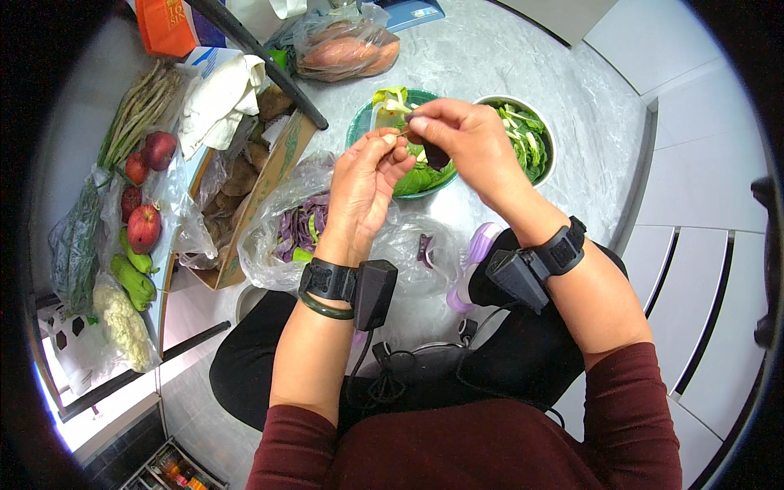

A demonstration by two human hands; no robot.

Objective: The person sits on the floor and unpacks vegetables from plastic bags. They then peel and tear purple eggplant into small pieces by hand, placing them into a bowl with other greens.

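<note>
My right hand (474,144) grips a dark purple bean pod (435,157) that hangs below its fingers. From it a thin string (402,132) runs to the pinched thumb and finger of my left hand (370,177). Both hands are close together above a green basin (450,185) of leafy greens (416,179). Nearer to me and to the left, a clear plastic bag (254,257) holds purple pods (300,228), with a few green bits among them. Another clear bag (398,248) is spread on the floor between my feet, with a purple piece (424,250) on it.
A pale metal-rimmed bowl (552,165) of cut greens stands right of the basin. Left, a cardboard box (245,236) holds brown tubers under a shelf (160,294) bearing apples (144,229), green gourds (133,282) and cauliflower (125,324). Bagged sweet potatoes (343,55) lie beyond a black bar (269,64).
</note>
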